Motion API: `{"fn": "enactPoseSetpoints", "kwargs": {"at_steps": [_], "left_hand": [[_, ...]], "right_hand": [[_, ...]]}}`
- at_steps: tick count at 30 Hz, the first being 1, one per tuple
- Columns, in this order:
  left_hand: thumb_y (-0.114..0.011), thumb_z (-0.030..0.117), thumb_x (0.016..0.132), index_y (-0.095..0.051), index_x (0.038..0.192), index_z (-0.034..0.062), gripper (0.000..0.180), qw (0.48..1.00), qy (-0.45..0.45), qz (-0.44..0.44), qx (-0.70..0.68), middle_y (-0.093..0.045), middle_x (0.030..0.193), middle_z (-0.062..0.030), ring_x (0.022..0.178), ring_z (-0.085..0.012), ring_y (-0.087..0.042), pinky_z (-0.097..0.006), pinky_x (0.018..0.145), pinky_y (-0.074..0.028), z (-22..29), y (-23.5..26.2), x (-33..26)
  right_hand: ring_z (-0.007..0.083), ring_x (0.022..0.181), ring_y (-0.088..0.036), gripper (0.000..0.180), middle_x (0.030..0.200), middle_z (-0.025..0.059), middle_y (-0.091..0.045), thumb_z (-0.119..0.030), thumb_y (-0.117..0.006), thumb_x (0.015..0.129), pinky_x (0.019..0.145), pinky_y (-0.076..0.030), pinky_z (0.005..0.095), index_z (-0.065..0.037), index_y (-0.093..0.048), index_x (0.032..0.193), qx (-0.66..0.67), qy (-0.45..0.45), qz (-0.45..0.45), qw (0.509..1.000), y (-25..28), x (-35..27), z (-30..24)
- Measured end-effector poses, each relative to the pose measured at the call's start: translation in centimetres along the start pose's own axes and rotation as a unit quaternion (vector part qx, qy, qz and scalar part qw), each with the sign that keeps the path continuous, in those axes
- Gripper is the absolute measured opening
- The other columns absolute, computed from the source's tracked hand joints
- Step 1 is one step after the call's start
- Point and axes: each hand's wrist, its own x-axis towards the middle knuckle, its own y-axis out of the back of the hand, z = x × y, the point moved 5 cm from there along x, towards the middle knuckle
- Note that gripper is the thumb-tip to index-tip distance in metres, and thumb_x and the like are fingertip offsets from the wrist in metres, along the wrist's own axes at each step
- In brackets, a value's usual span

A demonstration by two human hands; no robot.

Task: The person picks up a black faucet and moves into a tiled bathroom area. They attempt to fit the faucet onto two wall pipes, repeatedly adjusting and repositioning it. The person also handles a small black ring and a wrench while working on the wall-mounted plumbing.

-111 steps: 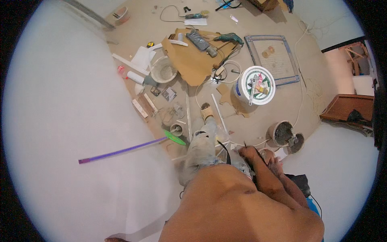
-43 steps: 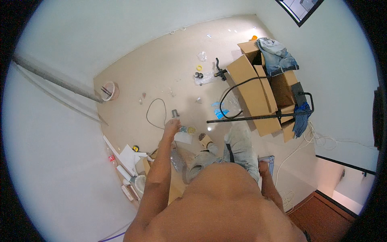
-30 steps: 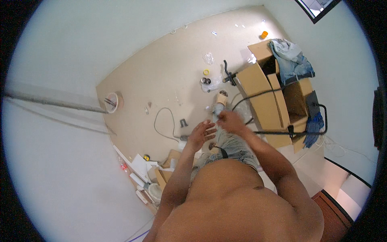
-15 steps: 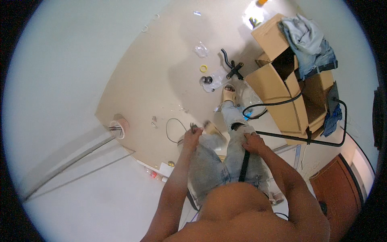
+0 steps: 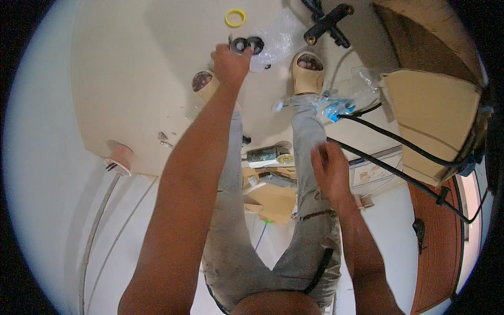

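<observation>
My left hand [image 5: 231, 64] reaches down to the floor at the top of the view, its fingers and thumb closed in around a pair of black round pieces [image 5: 255, 44] with open centres. A narrow grey metal tool [image 5: 230, 40] pokes out by its fingertips; most of it is hidden, so its kind does not show. Over my right shin hovers my right hand [image 5: 332, 170], slightly blurred, fingers loosely bent and apart from the thumb, with nothing seen in it. Clear plastic wrap [image 5: 283, 37] lies just right of the black pieces.
A yellow ring [image 5: 235, 18] lies beyond my left hand. A black cross-shaped fitting [image 5: 329, 25] and a cardboard box [image 5: 436, 115] are at right, with a black bent tube [image 5: 388, 132] across. An angle grinder [image 5: 268, 156] lies between my legs; a pinkish pot [image 5: 122, 157] stands left.
I have bent lower and closer to the floor. My left hand went forward from beside my knee to the black round pieces. My right hand came off my knee.
</observation>
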Motion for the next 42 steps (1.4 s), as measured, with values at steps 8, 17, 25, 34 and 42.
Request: {"fn": "enactPoseSetpoints", "kwargs": {"at_steps": [8, 17, 25, 34, 42], "left_hand": [[-0.083, 0.053, 0.068, -0.058, 0.113, -0.0098, 0.081, 0.996, -0.034, -0.077, 0.01, -0.064, 0.109, -0.0283, 0.103, -0.0411, -0.065, -0.045, 0.09, -0.052, -2.4, -4.1, 4.5], [-0.073, 0.036, 0.075, -0.065, 0.098, -0.0077, 0.05, 0.997, -0.017, -0.035, -0.071, -0.068, 0.096, -0.0269, 0.094, -0.0423, -0.067, -0.047, 0.086, -0.052, -3.2, -3.7, 3.9], [-0.064, 0.019, 0.082, -0.063, 0.1, -0.0072, 0.031, 0.95, 0.119, -0.096, -0.272, -0.067, 0.089, -0.0262, 0.086, -0.0427, -0.065, -0.046, 0.08, -0.05, -4.7, 5.4, -9.2], [-0.066, 0.011, 0.088, -0.058, 0.112, 0.0039, 0.026, 0.804, 0.404, -0.289, -0.328, -0.06, 0.075, -0.0037, 0.056, -0.0088, -0.052, -0.027, 0.048, -0.04, -3.3, 6.7, -23.9], [-0.068, 0.011, 0.087, -0.059, 0.102, 0.0026, 0.019, 0.841, 0.313, -0.215, -0.384, -0.065, 0.086, -0.0038, 0.065, -0.0098, -0.057, -0.028, 0.058, -0.046, -4.4, 3.0, -21.5]], "right_hand": [[0.0413, 0.098, -0.064, 0.035, 0.102, 0.024, -0.064, -0.026, -0.065, 0.089, 0.084, -0.052, 0.0518, 0.002, -0.057, 0.109, -0.059, 0.092, 0.12, 0.987, -12.8, 26.3, -3.5], [0.0319, 0.077, -0.07, 0.022, 0.082, 0.0181, -0.07, -0.021, -0.061, 0.088, 0.074, -0.056, 0.0461, -0.001, -0.065, 0.097, -0.017, 0.135, 0.059, 0.989, -13.1, 30.5, -3.8], [0.0178, 0.074, -0.068, 0.02, 0.083, 0.0059, -0.064, -0.006, -0.056, 0.088, 0.071, -0.06, 0.0336, 0.001, -0.064, 0.104, 0.333, -0.051, -0.244, 0.909, -11.3, 24.1, 1.8], [0.0356, 0.099, -0.062, 0.018, 0.099, 0.0181, -0.063, -0.017, -0.061, 0.087, 0.088, -0.053, 0.046, -0.002, -0.058, 0.097, -0.09, 0.065, 0.024, 0.994, -16.6, 26.8, 3.2], [0.0292, 0.082, -0.063, 0.016, 0.088, 0.0135, -0.06, -0.012, -0.062, 0.085, 0.072, -0.054, 0.0443, -0.004, -0.059, 0.098, 0.243, -0.103, -0.062, 0.963, -18.1, 24.7, 3.0]]}}
